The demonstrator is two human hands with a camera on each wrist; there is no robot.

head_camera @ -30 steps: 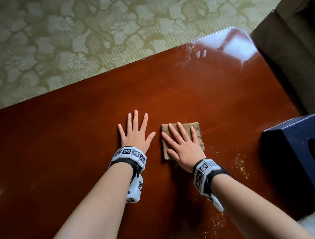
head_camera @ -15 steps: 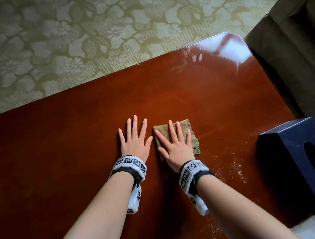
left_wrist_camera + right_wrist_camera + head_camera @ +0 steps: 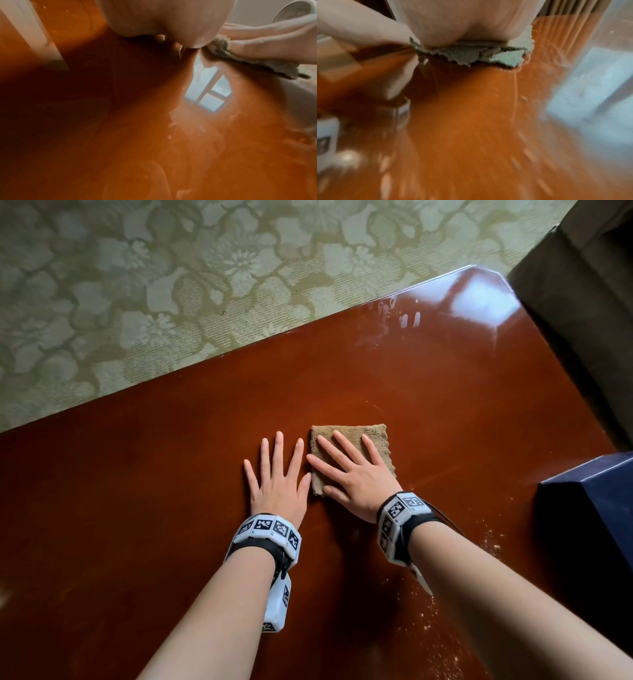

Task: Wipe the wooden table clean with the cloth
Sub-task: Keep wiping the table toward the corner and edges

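A folded brownish-green cloth (image 3: 373, 436) lies flat on the glossy reddish wooden table (image 3: 171, 508). My right hand (image 3: 352, 470) presses down on it with straight, spread fingers. My left hand (image 3: 277, 474) lies flat on the bare wood just left of the cloth, fingers spread, its thumb close to the cloth's edge. The right wrist view shows the cloth (image 3: 471, 55) squashed under my palm, with blurred crumbs on the wood in front of it. Its ragged edge, the cloth (image 3: 248, 63), appears at the upper right in the left wrist view, under the other hand's fingers.
Pale crumbs (image 3: 489, 542) are scattered on the wood right of my right forearm. A dark blue box (image 3: 596, 508) stands at the table's right edge. A green patterned carpet (image 3: 171, 285) lies beyond the far edge, and a brown sofa (image 3: 582, 285) at the upper right.
My right hand slid the cloth left toward my left hand, then a little away from me; the cloth lies flatter and squarer now. The left hand stayed planted.
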